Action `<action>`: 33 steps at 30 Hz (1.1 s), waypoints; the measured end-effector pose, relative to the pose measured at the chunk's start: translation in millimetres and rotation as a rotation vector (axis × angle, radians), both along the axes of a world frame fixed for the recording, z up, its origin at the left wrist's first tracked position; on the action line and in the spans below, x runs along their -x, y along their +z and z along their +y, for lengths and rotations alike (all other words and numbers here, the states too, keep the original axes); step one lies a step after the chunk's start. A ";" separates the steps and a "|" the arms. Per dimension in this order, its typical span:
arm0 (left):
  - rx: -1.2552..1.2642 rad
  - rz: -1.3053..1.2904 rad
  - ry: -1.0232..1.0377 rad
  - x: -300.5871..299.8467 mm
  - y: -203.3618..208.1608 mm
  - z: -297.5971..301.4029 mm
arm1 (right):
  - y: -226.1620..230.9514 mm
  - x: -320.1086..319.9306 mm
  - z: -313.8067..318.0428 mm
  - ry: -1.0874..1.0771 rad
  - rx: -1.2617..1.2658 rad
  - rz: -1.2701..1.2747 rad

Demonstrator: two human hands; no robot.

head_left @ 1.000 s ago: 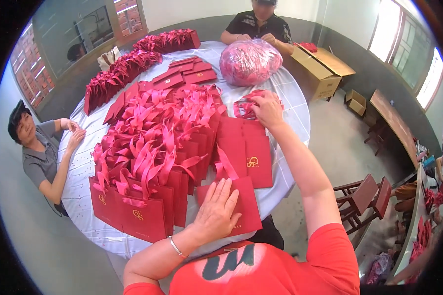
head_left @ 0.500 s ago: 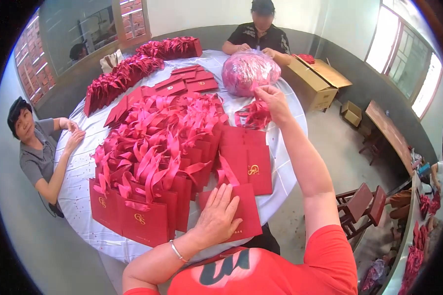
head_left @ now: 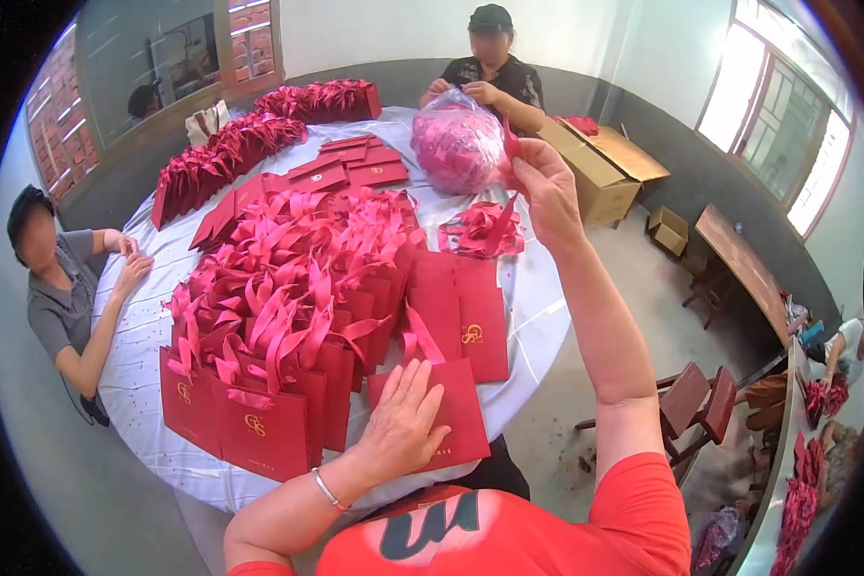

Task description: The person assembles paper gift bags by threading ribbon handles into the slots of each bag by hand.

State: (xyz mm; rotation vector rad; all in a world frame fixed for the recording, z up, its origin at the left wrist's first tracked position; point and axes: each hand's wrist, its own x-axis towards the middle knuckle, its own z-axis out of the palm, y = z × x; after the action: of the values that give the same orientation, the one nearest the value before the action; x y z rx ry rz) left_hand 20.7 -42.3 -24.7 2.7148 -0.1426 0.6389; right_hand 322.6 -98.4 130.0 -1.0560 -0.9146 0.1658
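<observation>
My left hand lies flat, fingers stretched out, on a red paper gift bag at the near edge of the table. A pink ribbon handle rises from behind that bag's top. Raised over the right side of the table, my right hand pinches a pink ribbon between thumb and fingers. Below it lies a small heap of loose ribbons. Flat red bags without visible handles lie beyond my left hand. To its left, many upright red bags with ribbon handles stand packed together.
A round table with a white cloth bears everything. A clear plastic bag of ribbons stands at the far side, before a co-worker. Another person leans at the left. Finished-looking bags line the back; a carton and stool are right.
My right hand has lifted a ribbon up from the loose heap and moved slightly right. My left hand stays flat on the bag. The whole view has shifted a little.
</observation>
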 end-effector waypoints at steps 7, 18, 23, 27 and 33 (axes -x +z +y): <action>-0.003 0.021 0.008 -5.0 1.6 3.8 | -6.4 21.5 -21.5 -0.100 -0.009 -0.025; 0.724 -0.081 0.118 1.2 10.2 -0.2 | -97.6 151.8 -82.7 -0.104 0.229 -0.898; 0.489 -0.119 -0.037 3.8 11.3 4.8 | -124.9 163.3 -81.2 -0.091 0.135 -0.860; 0.501 -0.085 -0.018 8.7 15.0 -1.6 | -126.3 162.2 -86.7 -0.066 0.132 -0.872; 0.468 -0.085 -0.076 9.0 21.7 -0.9 | -135.2 157.3 -90.4 -0.035 0.193 -0.804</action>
State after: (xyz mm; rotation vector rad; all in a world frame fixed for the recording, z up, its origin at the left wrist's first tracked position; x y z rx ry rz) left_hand 11.7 -43.2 -3.0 2.2252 -0.1009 0.6700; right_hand 165.3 -188.8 -5.2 -1.3430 -1.6216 -0.2269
